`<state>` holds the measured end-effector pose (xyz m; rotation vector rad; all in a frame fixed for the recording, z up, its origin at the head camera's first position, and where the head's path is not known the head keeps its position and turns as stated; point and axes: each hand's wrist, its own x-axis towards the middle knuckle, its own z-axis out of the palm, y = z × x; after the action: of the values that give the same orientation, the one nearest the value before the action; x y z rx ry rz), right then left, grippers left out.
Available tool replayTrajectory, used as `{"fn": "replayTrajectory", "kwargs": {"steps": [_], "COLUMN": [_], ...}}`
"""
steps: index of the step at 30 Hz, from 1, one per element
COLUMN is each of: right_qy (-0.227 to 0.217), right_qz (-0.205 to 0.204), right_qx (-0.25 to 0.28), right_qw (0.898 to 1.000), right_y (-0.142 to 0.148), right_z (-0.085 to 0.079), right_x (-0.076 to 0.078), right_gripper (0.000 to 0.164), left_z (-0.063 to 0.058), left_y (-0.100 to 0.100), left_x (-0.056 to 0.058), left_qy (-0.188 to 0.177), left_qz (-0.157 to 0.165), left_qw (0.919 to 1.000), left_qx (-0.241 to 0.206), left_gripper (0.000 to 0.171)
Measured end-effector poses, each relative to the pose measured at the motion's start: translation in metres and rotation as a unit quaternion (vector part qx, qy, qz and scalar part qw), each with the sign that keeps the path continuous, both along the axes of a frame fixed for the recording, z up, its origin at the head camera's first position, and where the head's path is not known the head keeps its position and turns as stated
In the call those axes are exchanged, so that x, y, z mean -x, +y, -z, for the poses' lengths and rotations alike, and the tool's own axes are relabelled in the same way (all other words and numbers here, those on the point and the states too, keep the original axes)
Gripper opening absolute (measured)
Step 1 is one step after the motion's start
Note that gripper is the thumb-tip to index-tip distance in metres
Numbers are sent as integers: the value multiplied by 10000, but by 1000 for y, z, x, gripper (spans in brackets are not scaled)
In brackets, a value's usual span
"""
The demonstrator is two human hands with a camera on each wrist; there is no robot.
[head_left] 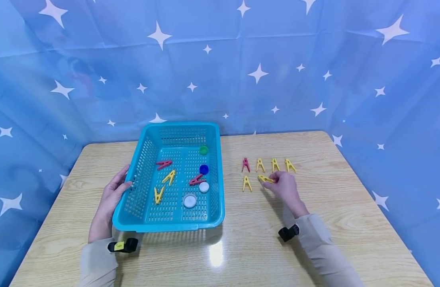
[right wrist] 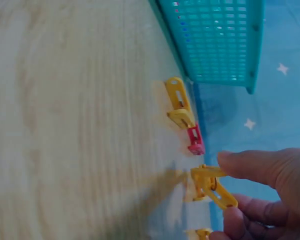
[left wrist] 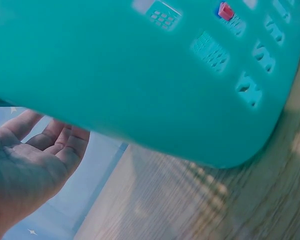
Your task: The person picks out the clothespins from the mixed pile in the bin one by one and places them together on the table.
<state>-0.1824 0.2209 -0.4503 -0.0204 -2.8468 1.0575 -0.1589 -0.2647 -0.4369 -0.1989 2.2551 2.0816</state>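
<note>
My left hand grips the left rim of a blue-green plastic basket, thumb over the edge and fingers outside. Inside the basket lie red clothespins, yellow clothespins and several bottle caps, among them a green cap and a blue cap. Right of it, my right hand pinches a yellow clothespin by its handle ends between thumb and fingers, close over the table. Beside this hand, one yellow clothespin lies to the left.
Behind the right hand, a row on the wooden table holds a red clothespin and three yellow clothespins. A blue star-patterned cloth hangs along the table's back and sides.
</note>
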Motion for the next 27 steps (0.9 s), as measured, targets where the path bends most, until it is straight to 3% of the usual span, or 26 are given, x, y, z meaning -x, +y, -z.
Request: {"fn": "replayTrajectory", "kwargs": {"steps": [13,27], "right_qy": [-768,-889], "right_qz": [189,224], "right_qx": [-546,-650], "right_qw": [9954,9937], "right_y": [-12,-22], "right_z": [3,7], "right_x": [-1,2], "right_gripper": [34,37], "left_z": [0,3], "left_y": [1,1], "left_x": [-1,-2], "left_qy": [32,83], "left_qz": [9,-10], "left_qw": [9999,10000], "left_qx": [-122,-10], "left_gripper": [58,56]}}
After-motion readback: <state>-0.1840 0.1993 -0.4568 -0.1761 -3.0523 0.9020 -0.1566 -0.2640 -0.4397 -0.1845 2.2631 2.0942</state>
